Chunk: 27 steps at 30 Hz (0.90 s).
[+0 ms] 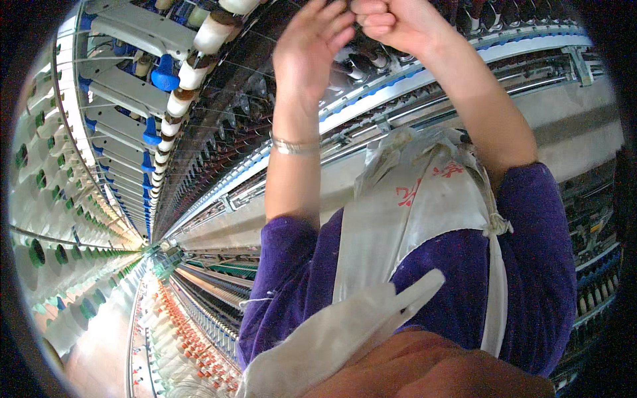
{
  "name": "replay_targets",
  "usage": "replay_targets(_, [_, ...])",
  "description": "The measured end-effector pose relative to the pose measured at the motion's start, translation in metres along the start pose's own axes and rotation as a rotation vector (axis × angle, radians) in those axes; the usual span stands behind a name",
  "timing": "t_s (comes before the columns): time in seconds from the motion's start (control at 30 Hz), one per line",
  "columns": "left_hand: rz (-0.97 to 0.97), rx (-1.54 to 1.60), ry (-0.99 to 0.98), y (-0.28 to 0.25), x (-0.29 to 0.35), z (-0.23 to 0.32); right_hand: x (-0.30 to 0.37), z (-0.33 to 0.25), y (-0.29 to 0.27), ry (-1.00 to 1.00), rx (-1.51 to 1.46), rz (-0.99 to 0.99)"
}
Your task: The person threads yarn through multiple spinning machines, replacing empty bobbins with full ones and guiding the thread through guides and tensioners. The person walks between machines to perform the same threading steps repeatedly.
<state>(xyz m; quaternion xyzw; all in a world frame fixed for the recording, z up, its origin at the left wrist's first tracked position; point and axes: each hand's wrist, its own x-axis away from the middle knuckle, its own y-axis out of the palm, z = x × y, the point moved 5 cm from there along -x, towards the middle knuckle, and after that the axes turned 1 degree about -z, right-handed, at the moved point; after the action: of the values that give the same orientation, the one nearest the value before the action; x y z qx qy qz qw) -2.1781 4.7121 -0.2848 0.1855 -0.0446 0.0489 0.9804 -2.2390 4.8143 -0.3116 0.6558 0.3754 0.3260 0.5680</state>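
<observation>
At the top edge my left hand (310,43) is raised over the spinning frame, its fingers loosely bent and spread a little, with slight blur. No held thing shows in it. Close beside it, to the right, my right hand (398,25) has its fingers curled together; whatever they pinch, if anything, is too small to make out. Both hands are partly cut off by the picture's top. Behind and below them runs a row of spindles (358,71) along a pale blue-and-white rail (361,103).
On the left, grey drafting arms (136,33) with blue knobs (164,74) line up beside white rollers (194,73). Many white yarn packages (50,199) hang further left. Another machine with orange-tipped bobbins (182,325) stands across the aisle floor (99,361). My white apron (371,232) hangs in front.
</observation>
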Motion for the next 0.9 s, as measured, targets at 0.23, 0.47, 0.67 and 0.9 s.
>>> replay_targets(0.23, [-0.036,0.636,-0.074,-0.008,-0.081,0.005,0.049,-0.008,-0.009,-0.262,0.349,0.349])
replay_targets(0.47, [0.338,-0.288,0.479,0.001,-0.069,0.008,0.076,-0.037,0.000,-0.512,0.691,0.413])
replay_targets(0.67, [-0.162,-1.307,0.556,0.043,-0.003,-0.006,0.057,-0.051,-0.005,-0.509,0.633,0.403])
replay_targets(0.9, [0.029,-0.532,0.550,0.014,0.014,-0.035,-0.009,-0.043,-0.003,-0.403,0.456,0.325])
